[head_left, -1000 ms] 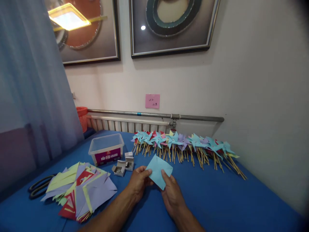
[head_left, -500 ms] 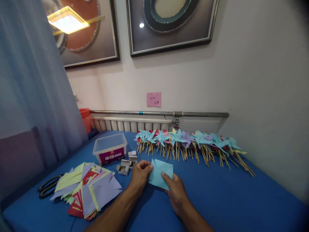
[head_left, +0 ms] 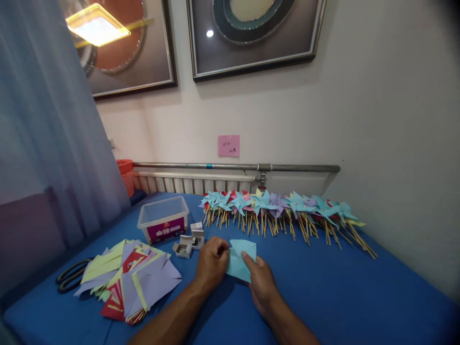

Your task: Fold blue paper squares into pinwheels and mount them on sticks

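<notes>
A light blue paper square [head_left: 237, 264] with cut slits is held up above the blue cloth. My right hand [head_left: 264, 282] grips its right side, thumb on top and fingers beneath. At the left edge of the sheet, my left hand [head_left: 212, 261] is closed, its fingertips curled in against the paper; what exactly they pinch is partly hidden. Small open cardboard boxes [head_left: 184, 246] stand just beyond my left hand. To the left lies a pile of cut coloured paper sheets [head_left: 154, 282], with black-handled scissors [head_left: 72, 275] partly under it.
A row of paper pinwheels [head_left: 262, 203] on sticks lies along the back right of the blue-covered table [head_left: 341, 306]. A clear plastic tub [head_left: 163, 211] stands behind the small boxes. Near the curtain [head_left: 53, 120] is a red basket [head_left: 126, 177], beside a radiator [head_left: 194, 181].
My left hand has turned and its fingers have curled further in at the paper's left edge. The blue square has shifted slightly and tilted; my right hand keeps its hold.
</notes>
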Demonstrator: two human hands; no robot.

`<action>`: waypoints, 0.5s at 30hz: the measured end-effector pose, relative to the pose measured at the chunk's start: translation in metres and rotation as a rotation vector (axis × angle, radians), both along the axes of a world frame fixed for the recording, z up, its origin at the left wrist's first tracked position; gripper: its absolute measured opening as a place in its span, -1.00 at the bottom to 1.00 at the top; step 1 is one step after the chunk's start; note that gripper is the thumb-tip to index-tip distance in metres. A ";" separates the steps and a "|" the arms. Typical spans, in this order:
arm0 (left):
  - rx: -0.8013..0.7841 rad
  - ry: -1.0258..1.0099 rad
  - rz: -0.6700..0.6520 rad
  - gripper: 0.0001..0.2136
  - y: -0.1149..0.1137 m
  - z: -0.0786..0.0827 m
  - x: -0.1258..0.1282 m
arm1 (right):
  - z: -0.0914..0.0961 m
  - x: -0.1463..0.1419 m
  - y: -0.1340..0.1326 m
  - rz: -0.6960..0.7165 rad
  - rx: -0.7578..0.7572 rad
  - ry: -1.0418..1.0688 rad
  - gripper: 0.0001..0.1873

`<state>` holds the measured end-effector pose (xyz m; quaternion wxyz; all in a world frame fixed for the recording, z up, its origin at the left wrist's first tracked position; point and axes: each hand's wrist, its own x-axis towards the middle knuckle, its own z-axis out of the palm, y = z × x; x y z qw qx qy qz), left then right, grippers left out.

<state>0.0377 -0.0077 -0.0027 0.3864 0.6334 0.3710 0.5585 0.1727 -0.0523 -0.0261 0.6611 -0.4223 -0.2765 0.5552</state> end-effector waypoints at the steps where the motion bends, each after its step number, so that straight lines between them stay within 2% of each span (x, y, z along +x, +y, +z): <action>1: 0.030 0.014 -0.022 -0.82 -0.002 0.002 -0.001 | 0.000 0.000 0.000 -0.002 0.004 -0.001 -0.63; 7: 0.103 0.152 -0.123 -0.83 -0.004 0.002 -0.006 | 0.001 0.000 -0.001 -0.007 0.007 0.002 -0.66; 15: 0.217 0.299 -0.077 -0.84 -0.003 0.000 -0.007 | 0.005 -0.003 -0.003 -0.008 -0.017 0.026 -0.64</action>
